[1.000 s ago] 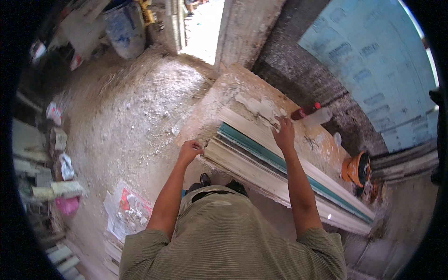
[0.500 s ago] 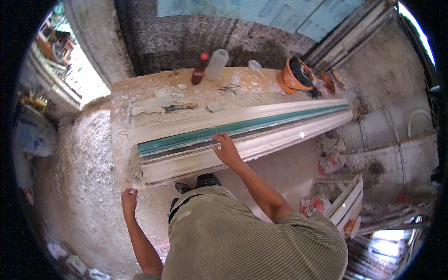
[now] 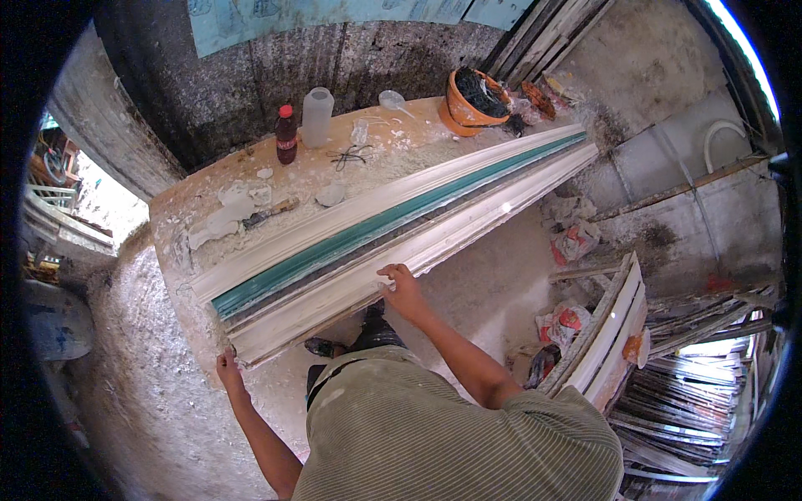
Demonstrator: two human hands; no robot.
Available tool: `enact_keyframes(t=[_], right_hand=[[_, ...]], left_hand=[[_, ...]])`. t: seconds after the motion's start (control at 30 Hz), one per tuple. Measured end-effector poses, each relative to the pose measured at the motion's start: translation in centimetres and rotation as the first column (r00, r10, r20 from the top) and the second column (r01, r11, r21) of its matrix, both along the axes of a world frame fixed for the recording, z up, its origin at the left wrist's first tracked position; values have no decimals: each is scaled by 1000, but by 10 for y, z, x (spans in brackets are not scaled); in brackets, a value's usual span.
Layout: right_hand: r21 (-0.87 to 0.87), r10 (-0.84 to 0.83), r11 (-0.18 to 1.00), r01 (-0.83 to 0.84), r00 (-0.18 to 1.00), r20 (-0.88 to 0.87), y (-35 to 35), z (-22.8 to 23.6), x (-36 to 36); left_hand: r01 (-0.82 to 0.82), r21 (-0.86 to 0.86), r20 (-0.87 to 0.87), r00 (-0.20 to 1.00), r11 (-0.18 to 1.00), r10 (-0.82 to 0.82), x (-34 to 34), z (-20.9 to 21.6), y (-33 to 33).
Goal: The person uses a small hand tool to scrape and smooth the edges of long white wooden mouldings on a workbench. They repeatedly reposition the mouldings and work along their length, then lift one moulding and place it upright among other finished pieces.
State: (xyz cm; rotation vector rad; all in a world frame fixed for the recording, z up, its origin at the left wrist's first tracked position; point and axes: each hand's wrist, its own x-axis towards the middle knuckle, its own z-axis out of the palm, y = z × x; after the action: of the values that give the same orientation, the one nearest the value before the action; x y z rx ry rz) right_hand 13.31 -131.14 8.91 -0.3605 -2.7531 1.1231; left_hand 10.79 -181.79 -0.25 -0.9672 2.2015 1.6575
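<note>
Left hand point(image 3: 227, 369) was at the near end corner of the near white strip point(image 3: 334, 311), fingers bent; could not tell whether they had closed on it. Right hand point(image 3: 404, 288) was farther along that strip's near edge, fingers curled, thumb partly apart; firm hold not confirmed. The strip lay between and beyond the 2 hands, along the bench point(image 3: 242, 169). Beyond it lay 1 teal strip point(image 3: 334, 245) and 1 far white strip point(image 3: 334, 219). Judged progress: all 3 were laid out lengthwise, none lifted clear; scraper point(image 3: 271, 214) and plaster scraps point(image 3: 219, 224) beyond the left hand remained uncleared. Further work left: unreadable.
</note>
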Motion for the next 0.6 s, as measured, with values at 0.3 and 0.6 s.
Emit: enact_keyframes(t=[0.3,0.6], right_hand=[[-178,-102,978,104,995,18,37,1,-10],[-100,-379,923,371,921,-86,125,-51,-15]], left_hand=[[2,-43,36,999,999,-1,13,21,-10],[-191,173,-131,968,966,215,17,36,30]])
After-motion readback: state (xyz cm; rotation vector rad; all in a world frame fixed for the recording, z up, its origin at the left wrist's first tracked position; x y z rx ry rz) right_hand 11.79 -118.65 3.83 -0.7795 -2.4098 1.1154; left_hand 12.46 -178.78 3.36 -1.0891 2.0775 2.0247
